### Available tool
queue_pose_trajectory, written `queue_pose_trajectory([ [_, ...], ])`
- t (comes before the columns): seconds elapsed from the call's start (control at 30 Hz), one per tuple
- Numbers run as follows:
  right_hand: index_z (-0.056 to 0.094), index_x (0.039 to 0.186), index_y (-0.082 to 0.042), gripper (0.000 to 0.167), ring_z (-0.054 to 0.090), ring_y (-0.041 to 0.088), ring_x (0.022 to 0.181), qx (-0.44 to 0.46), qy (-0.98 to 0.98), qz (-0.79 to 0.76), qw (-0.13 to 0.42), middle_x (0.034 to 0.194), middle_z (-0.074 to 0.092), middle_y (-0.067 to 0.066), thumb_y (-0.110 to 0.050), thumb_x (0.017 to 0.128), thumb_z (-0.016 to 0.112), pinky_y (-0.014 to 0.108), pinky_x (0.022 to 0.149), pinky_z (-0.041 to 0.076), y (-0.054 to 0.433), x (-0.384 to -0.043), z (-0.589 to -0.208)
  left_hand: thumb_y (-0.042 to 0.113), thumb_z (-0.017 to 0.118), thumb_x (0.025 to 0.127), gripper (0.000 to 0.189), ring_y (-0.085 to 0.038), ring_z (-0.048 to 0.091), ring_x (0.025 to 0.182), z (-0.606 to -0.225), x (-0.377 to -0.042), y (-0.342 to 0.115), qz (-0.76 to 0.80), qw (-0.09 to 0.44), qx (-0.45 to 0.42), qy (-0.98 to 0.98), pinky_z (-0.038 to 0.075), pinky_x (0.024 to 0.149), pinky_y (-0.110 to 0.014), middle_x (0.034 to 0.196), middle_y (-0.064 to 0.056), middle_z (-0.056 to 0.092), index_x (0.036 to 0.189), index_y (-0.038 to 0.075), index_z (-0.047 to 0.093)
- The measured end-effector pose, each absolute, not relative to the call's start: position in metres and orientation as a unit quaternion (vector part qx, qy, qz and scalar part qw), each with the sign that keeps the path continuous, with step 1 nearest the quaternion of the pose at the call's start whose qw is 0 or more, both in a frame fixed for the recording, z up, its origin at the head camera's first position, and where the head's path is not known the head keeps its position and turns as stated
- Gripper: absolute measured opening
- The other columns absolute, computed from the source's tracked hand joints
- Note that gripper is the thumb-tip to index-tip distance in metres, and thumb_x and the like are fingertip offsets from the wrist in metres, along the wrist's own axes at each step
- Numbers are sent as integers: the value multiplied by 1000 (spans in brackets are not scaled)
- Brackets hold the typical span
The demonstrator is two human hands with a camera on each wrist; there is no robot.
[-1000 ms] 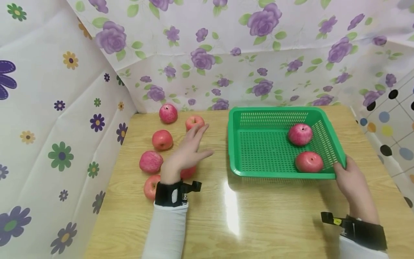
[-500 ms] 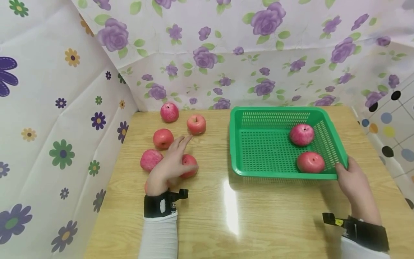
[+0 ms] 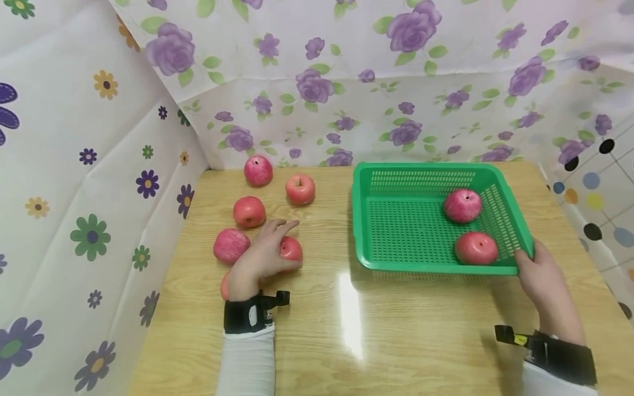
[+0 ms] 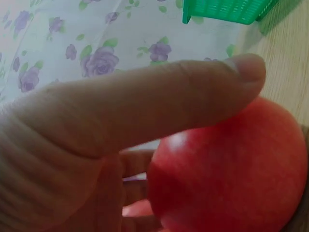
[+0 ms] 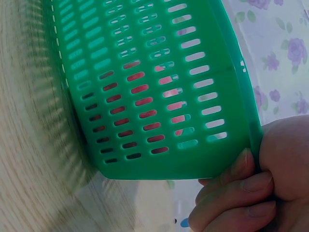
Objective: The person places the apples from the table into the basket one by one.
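In the head view my left hand (image 3: 262, 254) reaches over a red apple (image 3: 291, 250) on the table. The left wrist view shows my thumb (image 4: 193, 96) lying across the top of this apple (image 4: 236, 169), with the other fingers round its far side. My right hand (image 3: 542, 278) grips the near right corner of a green basket (image 3: 364, 220); in the right wrist view its fingers (image 5: 236, 186) curl under the rim and the thumb lies over it. Two apples sit inside the basket, a darker one (image 3: 463, 206) behind a paler one (image 3: 476, 248).
Around my left hand are more apples: one at the back (image 3: 258, 171), one with a stem (image 3: 300, 190), one further left (image 3: 249, 212), a streaky one (image 3: 231, 246) and one (image 3: 225, 286) mostly behind the wrist. Flowered sheets (image 3: 317, 110) border the wooden table (image 3: 317, 330).
My left hand has moved back toward me and left from near the stemmed apple, and its thumb and fingers have closed round the nearer apple. The right hand stays on the basket.
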State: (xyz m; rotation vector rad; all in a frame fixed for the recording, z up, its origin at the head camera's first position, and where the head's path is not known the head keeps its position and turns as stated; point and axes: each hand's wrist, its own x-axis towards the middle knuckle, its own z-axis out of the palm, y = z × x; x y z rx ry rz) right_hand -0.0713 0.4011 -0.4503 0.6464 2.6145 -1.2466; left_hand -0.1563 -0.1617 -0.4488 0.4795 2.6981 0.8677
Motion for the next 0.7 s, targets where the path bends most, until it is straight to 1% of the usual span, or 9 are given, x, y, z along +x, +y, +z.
queue_pose_trajectory([
  [0.13, -3, 167, 4, 74, 20, 67, 148, 224, 875, -419, 89, 165, 17, 43, -41, 115, 24, 82, 111, 21, 403, -71, -452, 30, 95, 79, 98, -35, 41, 146, -448, -157, -165, 321, 147, 144, 924, 42, 115, -61, 162, -12, 42, 163, 24, 46],
  [0.23, -2, 167, 4, 75, 21, 66, 147, 221, 876, -419, 90, 165, 19, 43, -42, 114, 24, 83, 110, 22, 402, -73, -452, 31, 96, 78, 98, -34, 43, 145, -448, -156, -166, 329, 159, 139, 920, 43, 114, -59, 162, -10, 43, 163, 25, 46],
  [0.47, 0, 167, 7, 75, 27, 62, 143, 220, 878, -416, 84, 162, 24, 43, -41, 114, 23, 81, 110, 25, 400, -75, -450, 22, 97, 77, 96, -36, 47, 140, -454, -157, -161, 307, 187, 153, 920, 45, 113, -56, 155, -15, 48, 161, 19, 50],
  [0.7, 0, 166, 9, 74, 28, 63, 143, 219, 878, -418, 83, 161, 24, 44, -40, 114, 23, 81, 110, 25, 400, -71, -450, 19, 97, 76, 94, -34, 47, 136, -458, -159, -159, 302, 203, 139, 921, 49, 108, -54, 153, -14, 49, 159, 19, 52],
])
